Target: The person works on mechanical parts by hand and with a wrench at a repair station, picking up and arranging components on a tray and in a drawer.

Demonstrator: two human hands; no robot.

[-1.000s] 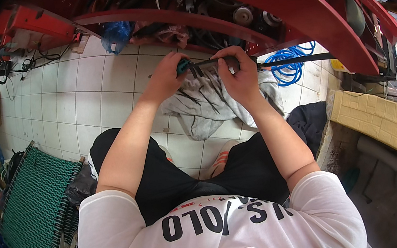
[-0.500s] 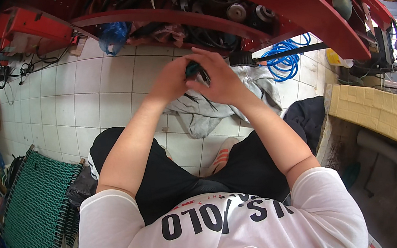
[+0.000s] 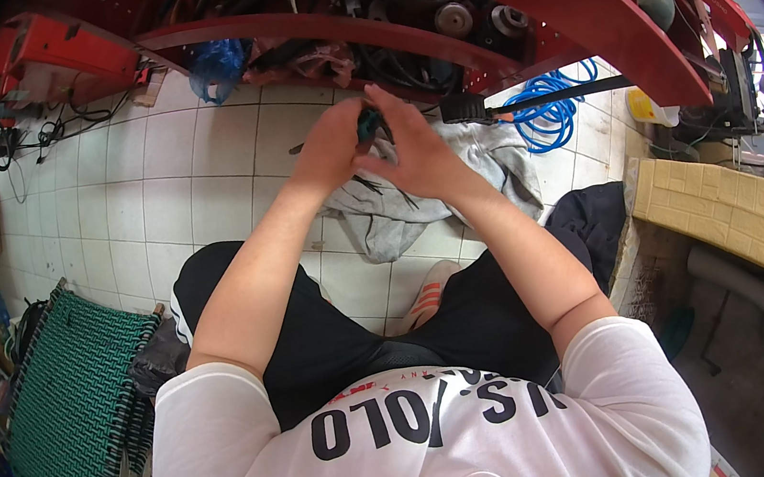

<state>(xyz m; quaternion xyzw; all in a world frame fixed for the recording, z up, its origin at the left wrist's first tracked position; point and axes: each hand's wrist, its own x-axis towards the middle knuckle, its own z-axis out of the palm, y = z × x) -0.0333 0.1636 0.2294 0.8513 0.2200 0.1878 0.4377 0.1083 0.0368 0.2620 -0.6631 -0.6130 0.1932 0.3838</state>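
Note:
Both my hands meet in front of me, above a crumpled grey cloth (image 3: 400, 226). My left hand (image 3: 332, 149) is closed round a small dark teal object (image 3: 369, 124); my fingers hide most of it, so its kind cannot be made out. Around its other side curves my right hand (image 3: 416, 152), thumb and fingers spread apart, with a gap between palm and object. Whether the right fingertips touch it is unclear. Several thin dark rods (image 3: 385, 187) show over the cloth, just below my hands.
A red metal rack (image 3: 473, 53) filled with parts stands ahead. A black bar (image 3: 557, 99) sticks out near a coiled blue hose (image 3: 544, 116). At my left is a green woven seat (image 3: 76, 404); to the right, a yellowish padded panel (image 3: 726, 212). Blue plastic (image 3: 217, 67) hangs by the rack.
My right hand has turned slightly, and its fingers have shifted up and left around the teal object. A thin dark rod now shows beside my left hand.

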